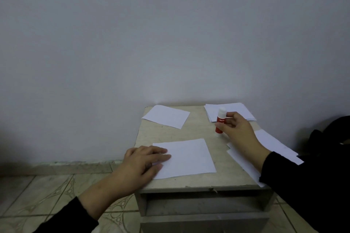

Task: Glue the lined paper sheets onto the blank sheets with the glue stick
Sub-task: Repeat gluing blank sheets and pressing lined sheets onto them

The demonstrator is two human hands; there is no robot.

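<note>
A white sheet (187, 158) lies flat at the front of the small table (198, 130). My left hand (144, 162) rests on its left edge with fingers straight. A red glue stick (220, 122) with a white cap stands upright at the right back, and my right hand (234, 128) holds it between thumb and fingers. Behind it lies a stack of sheets (236, 110). Another sheet (166, 116) lies at the back left. More sheets (274, 143) lie under my right forearm at the right edge. Whether any sheet is lined is too faint to tell.
The table stands against a plain wall, with an open shelf (204, 204) below its top. Patterned floor tiles (37, 195) spread to the left. A dark object (333, 132) sits at the far right.
</note>
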